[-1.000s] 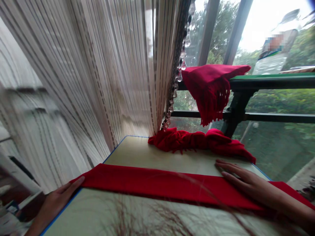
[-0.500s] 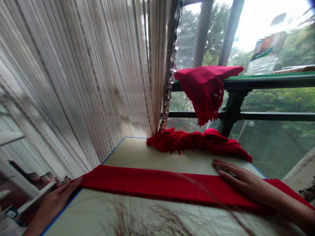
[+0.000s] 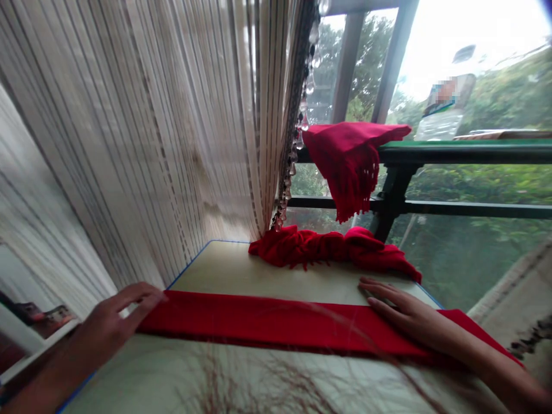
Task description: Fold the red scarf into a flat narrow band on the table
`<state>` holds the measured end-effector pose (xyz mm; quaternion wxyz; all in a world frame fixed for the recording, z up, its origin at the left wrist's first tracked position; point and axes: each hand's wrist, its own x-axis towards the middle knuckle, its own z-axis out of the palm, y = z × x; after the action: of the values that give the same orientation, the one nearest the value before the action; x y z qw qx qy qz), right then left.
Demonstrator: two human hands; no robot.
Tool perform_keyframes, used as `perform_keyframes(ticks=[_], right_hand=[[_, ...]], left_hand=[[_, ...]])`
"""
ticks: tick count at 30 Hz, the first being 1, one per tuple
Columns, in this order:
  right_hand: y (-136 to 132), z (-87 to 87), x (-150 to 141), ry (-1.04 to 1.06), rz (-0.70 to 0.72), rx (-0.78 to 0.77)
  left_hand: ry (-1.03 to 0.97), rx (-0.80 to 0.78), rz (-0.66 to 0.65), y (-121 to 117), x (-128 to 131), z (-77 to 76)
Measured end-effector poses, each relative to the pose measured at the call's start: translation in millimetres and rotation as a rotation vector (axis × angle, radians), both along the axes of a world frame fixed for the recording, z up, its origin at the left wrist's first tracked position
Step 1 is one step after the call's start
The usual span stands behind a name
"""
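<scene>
A long folded red scarf [image 3: 259, 322] lies flat across the pale table, running from the left edge to past the right edge. My left hand [image 3: 123, 316] is at its left end, by the table edge, with thumb and bent fingertips closed together on the cloth's far corner. Flat on the scarf's right part rests my right hand [image 3: 401, 310], fingers stretched out past the far edge of the cloth onto the tabletop. Behind it, a crumpled red scarf [image 3: 319, 247] with fringe lies along the table's far side.
The table [image 3: 233, 276] has a blue rim. A fringed red scarf [image 3: 345, 149] hangs over a dark railing [image 3: 466, 154] with a plastic bottle [image 3: 444, 115] standing on it. A striped string curtain [image 3: 181, 115] with a beaded edge hangs at the left. Loose hair crosses the lower view.
My left hand has risen from beside the table edge onto the scarf's left end, moving up and right. My right hand stays flat on the scarf. The view has shifted slightly.
</scene>
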<state>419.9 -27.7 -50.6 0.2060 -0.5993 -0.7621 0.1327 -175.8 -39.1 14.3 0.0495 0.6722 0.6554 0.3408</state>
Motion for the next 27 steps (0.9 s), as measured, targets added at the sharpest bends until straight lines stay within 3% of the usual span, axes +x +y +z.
perform_keyframes(ticks=[3,5,10,15,23,27], right_hand=[[0.8,-1.0,1.3,-0.001,0.013,0.005],[0.9,-1.1,1.9,0.007,0.024,0.009],[-2.6,4.9,-1.1,0.015,0.021,0.017],[-5.6,12.9,-4.9,-0.002,0.019,-0.004],[-6.3,11.0,0.0,-0.014,0.013,-0.010],[-6.6,11.2,0.1,-0.021,0.009,-0.020]], left_hand=[[0.287,-0.087,-0.445,22.3,45.6,5.8],[0.426,-0.173,-0.556,32.4,67.1,2.4],[0.503,-0.275,-0.707,30.8,92.2,-5.1],[0.524,-0.361,-0.841,24.3,118.1,1.3],[0.480,-0.335,-1.012,43.2,189.8,3.5],[0.499,-0.329,-1.033,39.7,202.9,-1.8]])
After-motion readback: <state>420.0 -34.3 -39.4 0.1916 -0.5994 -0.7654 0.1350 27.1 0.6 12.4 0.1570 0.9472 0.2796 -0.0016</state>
